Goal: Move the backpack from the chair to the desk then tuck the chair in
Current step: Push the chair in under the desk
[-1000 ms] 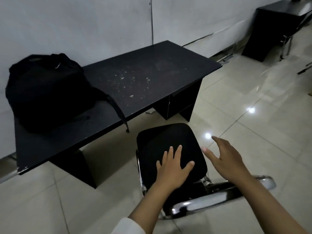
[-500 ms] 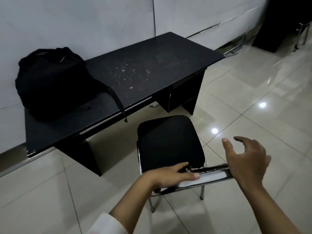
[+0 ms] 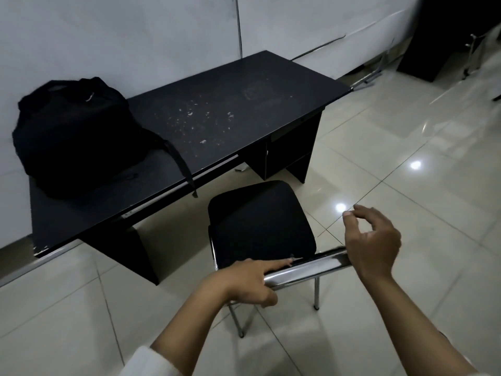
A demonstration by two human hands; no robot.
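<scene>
A black backpack [image 3: 73, 137] rests on the left end of the black desk [image 3: 244, 104], one strap hanging over the front edge. In front of the desk stands a chair [image 3: 260, 221] with a black padded seat and chrome frame; its seat is bare. My left hand [image 3: 244, 283] grips the chrome back bar of the chair at its left end. Over the bar's right end hovers my right hand [image 3: 371, 240], fingers curled and apart, holding nothing.
A white wall runs behind the desk. Glossy tiled floor [image 3: 406, 158] surrounds the chair. A second dark desk [image 3: 433, 44] and a chrome chair frame [image 3: 471, 52] stand at the far right. Pale flecks dot the desk top.
My left hand slid off the seat cushion back onto the chrome bar and closed on it. My right hand came in closer to the bar's right end.
</scene>
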